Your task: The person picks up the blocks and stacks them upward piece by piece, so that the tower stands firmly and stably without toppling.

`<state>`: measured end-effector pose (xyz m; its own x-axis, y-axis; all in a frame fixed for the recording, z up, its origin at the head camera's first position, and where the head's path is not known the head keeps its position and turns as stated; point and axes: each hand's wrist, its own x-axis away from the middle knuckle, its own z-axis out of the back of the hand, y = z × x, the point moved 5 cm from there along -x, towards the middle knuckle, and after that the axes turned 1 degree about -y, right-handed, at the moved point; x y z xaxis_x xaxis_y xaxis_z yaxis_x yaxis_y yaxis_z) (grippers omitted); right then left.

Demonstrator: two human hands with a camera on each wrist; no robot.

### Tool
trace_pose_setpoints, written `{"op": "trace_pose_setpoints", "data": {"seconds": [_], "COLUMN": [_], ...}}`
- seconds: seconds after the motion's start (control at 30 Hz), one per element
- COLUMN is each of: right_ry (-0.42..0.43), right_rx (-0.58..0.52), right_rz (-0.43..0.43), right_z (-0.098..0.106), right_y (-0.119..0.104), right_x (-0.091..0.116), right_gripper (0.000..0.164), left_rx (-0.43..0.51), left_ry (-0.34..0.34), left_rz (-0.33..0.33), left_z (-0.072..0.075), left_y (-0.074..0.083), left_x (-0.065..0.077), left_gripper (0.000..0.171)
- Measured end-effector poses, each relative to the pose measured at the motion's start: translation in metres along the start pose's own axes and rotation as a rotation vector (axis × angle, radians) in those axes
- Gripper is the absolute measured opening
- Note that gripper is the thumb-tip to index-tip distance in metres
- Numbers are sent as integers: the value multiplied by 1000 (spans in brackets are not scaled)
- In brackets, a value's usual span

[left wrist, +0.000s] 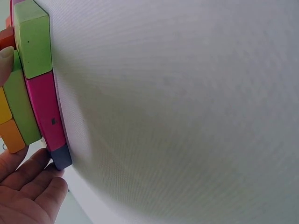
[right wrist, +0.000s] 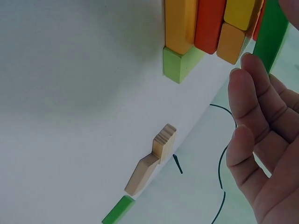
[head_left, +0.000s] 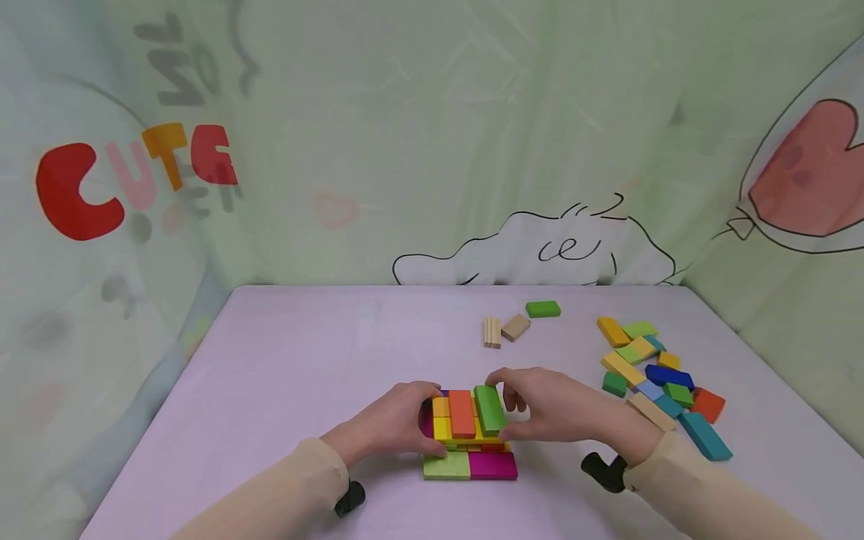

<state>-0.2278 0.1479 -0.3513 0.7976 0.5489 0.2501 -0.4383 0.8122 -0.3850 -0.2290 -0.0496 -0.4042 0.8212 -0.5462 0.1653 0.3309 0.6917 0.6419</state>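
A stack of coloured wooden blocks [head_left: 442, 429] stands in layers on the table. My left hand [head_left: 398, 420] grips its left side, thumb at the front and fingers round the back; the left wrist view shows fingertips against the stack's far corner, by a dark blue block [left wrist: 61, 157]. On top lie a red-orange block [head_left: 462, 414] and, to its right, a green block [head_left: 490, 410]. My right hand [head_left: 540, 405] pinches the green block by its ends, thumb near and index finger far. In the right wrist view the other fingers hang loosely beside the green block [right wrist: 271, 37].
Loose blocks lie in a scattered pile [head_left: 624, 369] on the right of the table [head_left: 304, 352]. Behind the stack are a ridged wooden block [head_left: 492, 333], a plain wooden block [head_left: 516, 328] and another green block [head_left: 543, 309]. A printed curtain [head_left: 378, 135] hangs behind.
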Motion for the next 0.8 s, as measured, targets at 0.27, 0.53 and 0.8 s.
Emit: {"op": "trace_pose_setpoints", "data": {"seconds": [0.27, 0.53, 0.8], "right_ry": [-10, -24, -24], "right_rx": [-5, -13, -5], "right_rz": [3, -14, -9], "right_z": [-3, -6, -6], "right_y": [-3, -4, -7], "right_x": [-6, -7, -7], "right_gripper": [62, 62, 62], "left_rx": [-6, -3, -6], "left_ry": [7, 7, 5], "left_rz": [-3, -3, -10], "left_z": [-1, -2, -2], "left_y": [-1, -2, -2], "left_x": [-1, -1, -1], "left_gripper": [66, 66, 65]}}
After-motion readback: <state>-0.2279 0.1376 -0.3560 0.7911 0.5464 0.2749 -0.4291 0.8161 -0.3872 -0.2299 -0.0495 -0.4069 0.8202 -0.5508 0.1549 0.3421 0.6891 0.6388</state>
